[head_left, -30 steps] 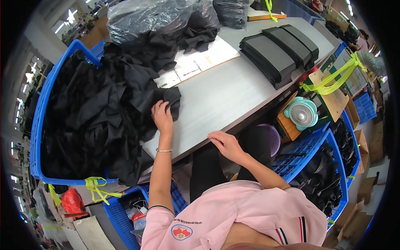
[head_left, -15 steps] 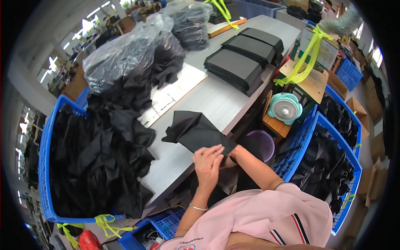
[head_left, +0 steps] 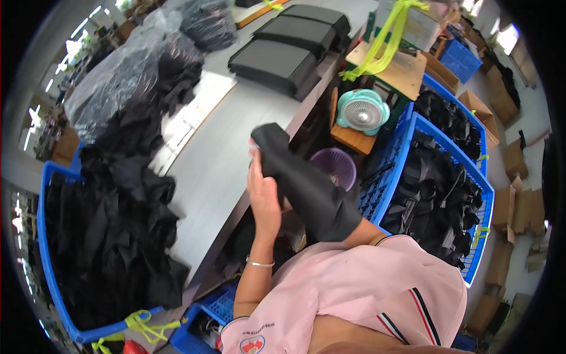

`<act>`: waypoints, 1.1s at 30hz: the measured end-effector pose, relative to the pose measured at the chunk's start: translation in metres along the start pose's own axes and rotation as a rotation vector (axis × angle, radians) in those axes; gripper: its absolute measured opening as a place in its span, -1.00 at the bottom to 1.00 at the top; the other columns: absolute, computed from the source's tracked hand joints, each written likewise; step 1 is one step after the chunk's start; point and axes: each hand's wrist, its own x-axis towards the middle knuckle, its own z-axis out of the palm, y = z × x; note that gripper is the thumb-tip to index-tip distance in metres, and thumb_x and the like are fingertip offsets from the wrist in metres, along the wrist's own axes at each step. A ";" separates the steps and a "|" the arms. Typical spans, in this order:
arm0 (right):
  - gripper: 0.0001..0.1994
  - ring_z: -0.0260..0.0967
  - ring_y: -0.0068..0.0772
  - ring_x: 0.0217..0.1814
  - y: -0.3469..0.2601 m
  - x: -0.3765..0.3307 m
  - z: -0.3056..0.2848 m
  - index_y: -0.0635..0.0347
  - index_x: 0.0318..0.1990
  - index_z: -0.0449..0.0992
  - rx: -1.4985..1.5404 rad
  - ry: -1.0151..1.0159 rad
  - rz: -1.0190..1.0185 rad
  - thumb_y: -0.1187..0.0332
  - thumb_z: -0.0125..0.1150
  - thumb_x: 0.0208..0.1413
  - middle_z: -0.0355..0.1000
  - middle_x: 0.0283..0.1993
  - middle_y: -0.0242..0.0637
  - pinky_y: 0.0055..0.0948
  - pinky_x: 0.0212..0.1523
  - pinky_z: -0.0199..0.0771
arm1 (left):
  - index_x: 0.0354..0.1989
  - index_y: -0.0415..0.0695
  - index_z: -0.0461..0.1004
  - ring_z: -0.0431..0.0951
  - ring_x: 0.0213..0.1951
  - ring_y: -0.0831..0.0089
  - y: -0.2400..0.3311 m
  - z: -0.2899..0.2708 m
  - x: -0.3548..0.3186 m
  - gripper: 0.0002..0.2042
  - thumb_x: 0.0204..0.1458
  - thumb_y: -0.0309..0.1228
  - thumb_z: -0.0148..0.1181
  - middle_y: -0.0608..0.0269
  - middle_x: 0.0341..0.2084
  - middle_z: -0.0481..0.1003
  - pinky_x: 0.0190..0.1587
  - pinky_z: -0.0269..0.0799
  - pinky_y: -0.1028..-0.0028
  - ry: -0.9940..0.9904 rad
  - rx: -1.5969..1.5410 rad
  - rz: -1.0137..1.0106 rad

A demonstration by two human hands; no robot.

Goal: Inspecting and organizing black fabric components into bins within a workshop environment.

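Note:
A tube-like black fabric piece [head_left: 306,192] is drawn over my right hand and wrist, hiding that hand and its fingers. Only my right forearm [head_left: 364,233] shows at the near end of the cloth. My left hand [head_left: 263,197] stands upright against the far left part of the fabric, fingers stretched and their tips touching its edge. The cloth is held up off the table, over the gap at the table's right edge. Left of it, a blue crate [head_left: 44,259] overflows with loose black fabric pieces [head_left: 118,236].
Flat black stacked pieces [head_left: 277,59] lie on the grey table [head_left: 218,135]. Plastic-wrapped bundles [head_left: 118,82] sit at the far left. To the right are a teal fan [head_left: 362,112] on a wooden stool, a purple basket [head_left: 336,165] and blue crates [head_left: 436,147] of black straps.
The fabric has come off the tabletop toward my body and now covers my right hand and wrist. My left hand has turned upright against it. The view has shifted right.

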 end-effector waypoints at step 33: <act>-0.65 0.33 -0.41 -0.15 -0.084 -0.024 0.002 0.39 0.12 0.35 0.562 -0.293 -0.068 0.27 -0.04 0.37 0.40 -0.16 -0.26 -0.37 -0.03 0.38 | -0.24 -0.29 0.58 0.42 -0.39 0.67 -0.080 -0.067 0.052 -0.78 0.30 -0.39 0.08 0.40 -0.45 0.49 -0.30 0.35 0.63 0.405 -0.225 -0.278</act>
